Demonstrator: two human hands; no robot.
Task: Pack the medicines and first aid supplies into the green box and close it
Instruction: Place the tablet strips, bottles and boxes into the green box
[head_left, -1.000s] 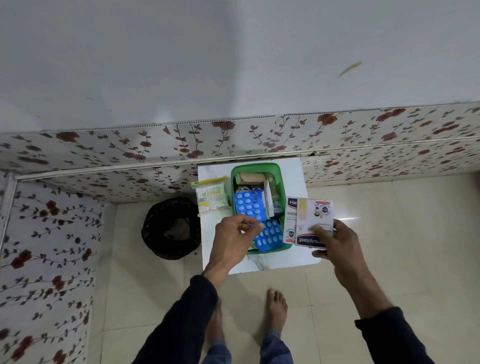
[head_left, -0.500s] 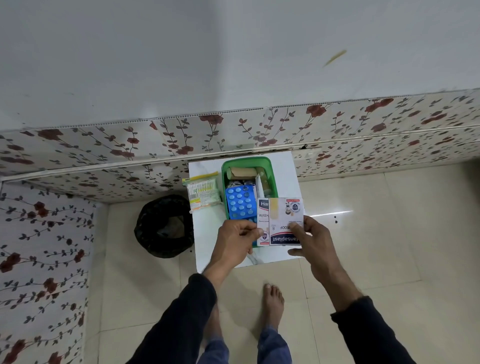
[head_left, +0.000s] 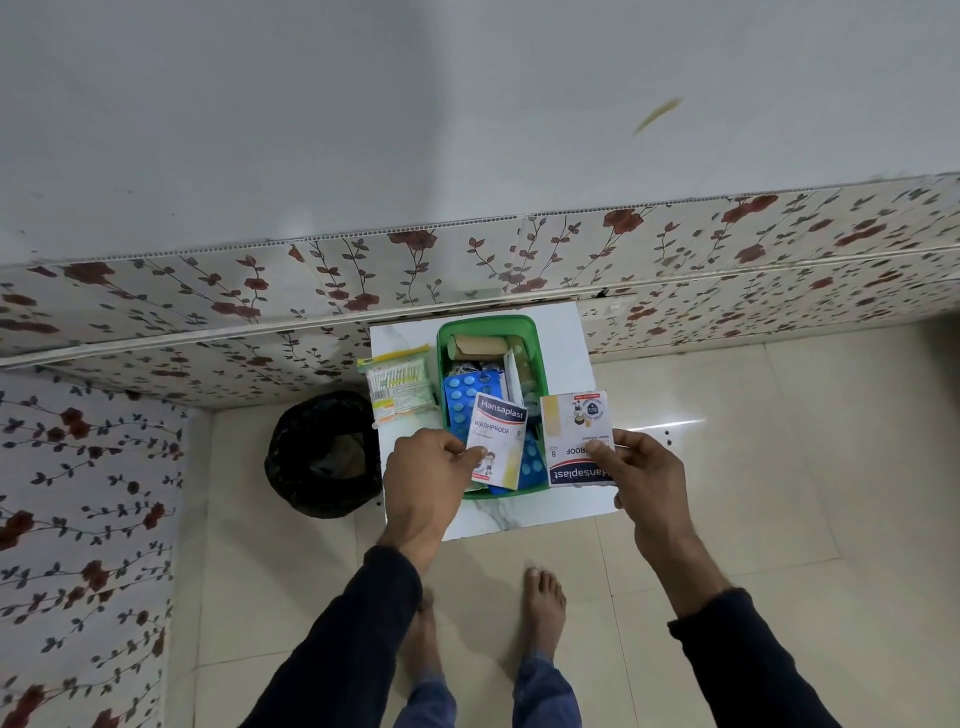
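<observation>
I am pinching one light, stiff Hansaplast packet (head_left: 496, 441) by its edge in my left hand (head_left: 426, 478) and another Hansaplast pack (head_left: 576, 439) in my right hand (head_left: 644, 467), both over the green box (head_left: 535, 343).

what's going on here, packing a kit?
Yes. A person stands over a small white table with an open green box on it, already holding blue blister packs and a tan bandage roll. The left hand holds one Hansaplast packet over the box; the right hand holds a second packet beside it. A pack of cotton swabs lies on the table, not yet packed. No lid is visible.
</observation>
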